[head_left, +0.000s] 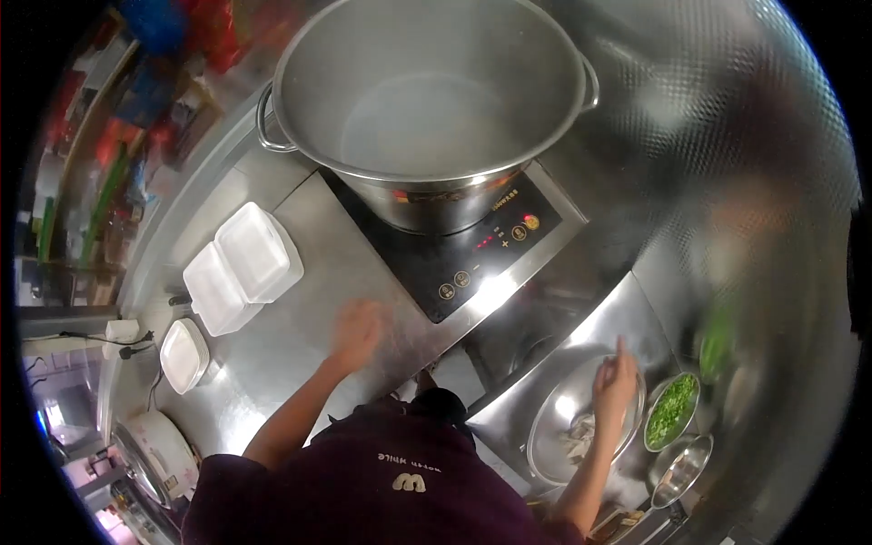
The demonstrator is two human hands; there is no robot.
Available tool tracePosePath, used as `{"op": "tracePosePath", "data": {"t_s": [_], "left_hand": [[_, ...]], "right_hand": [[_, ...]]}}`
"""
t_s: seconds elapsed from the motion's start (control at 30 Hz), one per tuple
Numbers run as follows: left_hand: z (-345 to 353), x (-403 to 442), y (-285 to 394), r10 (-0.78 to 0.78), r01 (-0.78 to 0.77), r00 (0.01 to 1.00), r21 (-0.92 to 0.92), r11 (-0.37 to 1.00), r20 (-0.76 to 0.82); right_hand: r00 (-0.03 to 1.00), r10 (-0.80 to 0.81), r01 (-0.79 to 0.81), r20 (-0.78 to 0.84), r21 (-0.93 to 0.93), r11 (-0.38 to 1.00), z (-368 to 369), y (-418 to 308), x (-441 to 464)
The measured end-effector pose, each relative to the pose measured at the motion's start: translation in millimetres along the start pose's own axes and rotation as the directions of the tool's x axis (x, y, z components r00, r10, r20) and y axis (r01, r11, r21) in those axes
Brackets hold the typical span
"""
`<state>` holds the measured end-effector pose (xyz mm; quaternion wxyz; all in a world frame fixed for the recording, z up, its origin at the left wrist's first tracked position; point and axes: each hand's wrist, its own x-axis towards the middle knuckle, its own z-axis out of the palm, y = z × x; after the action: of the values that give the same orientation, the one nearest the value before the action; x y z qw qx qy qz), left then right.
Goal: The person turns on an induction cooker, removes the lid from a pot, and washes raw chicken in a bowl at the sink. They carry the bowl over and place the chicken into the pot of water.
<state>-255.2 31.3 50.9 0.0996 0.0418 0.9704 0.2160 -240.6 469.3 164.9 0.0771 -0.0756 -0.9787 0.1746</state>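
Observation:
My left hand (pixel 359 331) is over the steel worktop, in front of the induction cooker (pixel 409 263); motion smears its fingers, and I see nothing clear in it. Above the rim of a wide steel bowl (pixel 547 427) is my right hand (pixel 616 383), with one finger stretched out and nothing visible in its grasp. Pale pieces of food (pixel 578 438) lie in that bowl, partly behind my right forearm. A large steel pot (pixel 427 177) with two loop handles stands on the cooker, hazy inside. Red lights glow on the cooker's panel.
An open white foam box (pixel 243 263) and stacked white foam trays (pixel 184 356) sit at left. Chopped greens fill a bowl (pixel 672 413) at right, beside a small steel bowl (pixel 681 472). A round white appliance (pixel 159 450) stands lower left.

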Motion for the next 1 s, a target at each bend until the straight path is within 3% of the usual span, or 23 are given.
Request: {"op": "tracePosePath", "data": {"t_s": [0.03, 0.07, 0.1, 0.13, 0.17, 0.2, 0.23, 0.27, 0.3, 0.37, 0.43, 0.63, 0.73, 1.0], "left_hand": [[15, -10, -24, -0.067, 0.062, 0.998, 0.334, 0.94, 0.002], [9, -14, -29, -0.289, 0.269, 0.957, 0.296, 0.916, 0.025], [-2, -15, -30, -0.49, 0.459, 0.87, 0.268, 0.847, 0.061], [-7, -20, -31, -0.663, 0.624, 0.741, 0.253, 0.739, 0.109], [-5, -29, -37, -0.665, 0.627, 0.737, 0.243, 0.74, 0.123], [-1, -36, -44, -0.665, 0.632, 0.735, 0.22, 0.743, 0.136], [4, -36, -51, -0.665, 0.64, 0.734, 0.19, 0.745, 0.137], [9, -37, -57, -0.638, 0.614, 0.757, 0.18, 0.769, 0.145], [14, -38, -65, -0.616, 0.593, 0.774, 0.172, 0.787, 0.148], [28, -46, -83, -0.554, 0.533, 0.824, 0.166, 0.829, 0.12], [28, -43, -81, -0.586, 0.564, 0.799, 0.167, 0.808, 0.134], [28, -41, -78, -0.607, 0.589, 0.782, 0.149, 0.794, 0.143], [33, -42, -82, -0.599, 0.579, 0.79, 0.161, 0.799, 0.13], [29, -42, -81, -0.582, 0.568, 0.804, 0.129, 0.813, 0.122]], "right_hand": [[0.991, -0.112, 0.116, 0.066, -0.054, 0.992, 10, -7, 15], [0.979, -0.161, 0.173, 0.122, -0.089, 0.981, 20, -23, 33], [0.952, -0.113, 0.13, 0.285, -0.042, 0.991, 32, -31, 48], [0.937, -0.187, 0.186, 0.294, 0.029, 0.982, 50, -41, 63], [0.918, -0.243, 0.22, 0.315, 0.105, 0.97, 67, -50, 76], [0.874, -0.191, 0.189, 0.448, 0.049, 0.981, 79, -61, 88], [0.852, -0.305, 0.294, 0.426, 0.095, 0.951, 96, -60, 97], [0.816, -0.294, 0.27, 0.498, 0.122, 0.955, 103, -71, 110], [0.818, -0.288, 0.312, 0.498, 0.036, 0.949, 113, -80, 117], [0.826, -0.322, 0.346, 0.462, 0.034, 0.938, 128, -88, 125], [0.835, -0.364, 0.391, 0.414, 0.02, 0.92, 145, -85, 128], [0.843, -0.24, 0.331, 0.481, -0.114, 0.937, 154, -81, 131], [0.857, -0.312, 0.37, 0.409, -0.068, 0.927, 160, -74, 130], [0.893, -0.203, 0.272, 0.403, -0.124, 0.954, 163, -68, 147]]}}
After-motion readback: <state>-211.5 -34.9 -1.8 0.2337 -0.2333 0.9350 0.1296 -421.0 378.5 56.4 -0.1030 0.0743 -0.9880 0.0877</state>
